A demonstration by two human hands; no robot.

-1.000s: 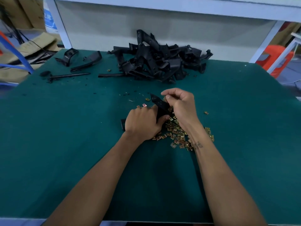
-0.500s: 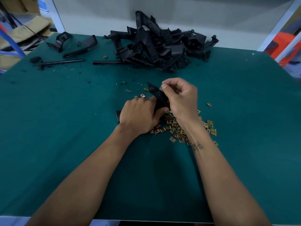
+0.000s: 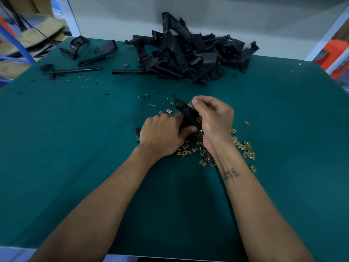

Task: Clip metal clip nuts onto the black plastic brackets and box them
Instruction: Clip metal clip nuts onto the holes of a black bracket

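My left hand [image 3: 162, 134] grips a black plastic bracket [image 3: 184, 112] that slants up and away over the green table. My right hand [image 3: 213, 118] pinches a small brass-coloured clip nut [image 3: 190, 104] against the bracket's upper edge. A second clip nut [image 3: 198, 119] sits on the bracket lower down. Loose clip nuts [image 3: 243, 146] lie scattered on the mat under and to the right of my hands. The bracket's near end [image 3: 137, 133] pokes out left of my left hand.
A heap of black brackets [image 3: 188, 53] lies at the table's back middle. Two curved black parts [image 3: 94, 49] and a thin black rod [image 3: 77, 71] lie at the back left. Cardboard [image 3: 37, 33] sits beyond the left edge, a white shelf post [image 3: 328, 33] at the right.
The view has shifted slightly; both hands stay on the bracket, and my right hand's fingers have worked the clip nut along the bracket's upper edge.
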